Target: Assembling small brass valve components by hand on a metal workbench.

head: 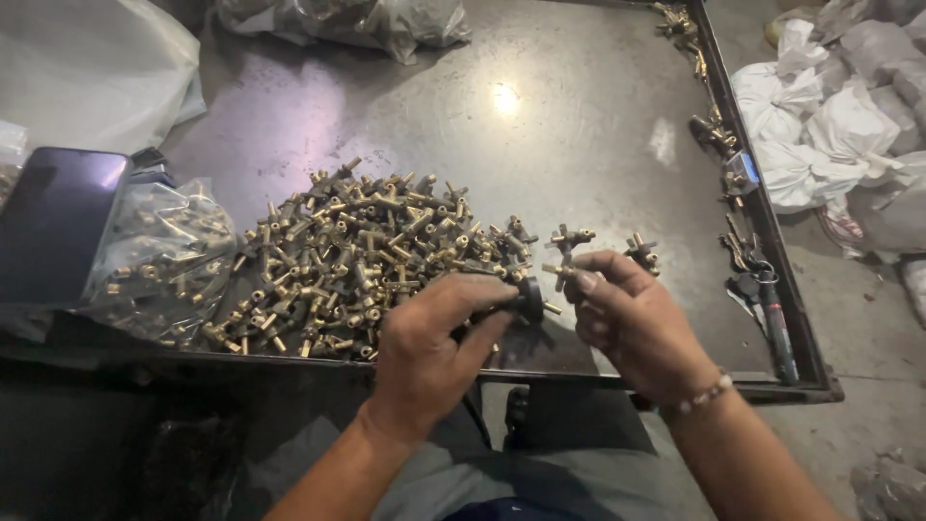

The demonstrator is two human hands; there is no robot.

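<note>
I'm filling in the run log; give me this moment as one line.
left hand: holds black knob part | right hand: holds brass fitting | pile of brass fittings on metal tray table

Head view – looking down (close)

Your left hand (pixel 424 352) is raised in front of you, back of the hand up, fingers curled forward into a closed grip with the thumb tucked beneath. Your right hand (pixel 632 323) sits just beside it, palm turned inward, fingers bent and pinched. A bead bracelet circles your right wrist. Both forearms angle up from below.
</note>
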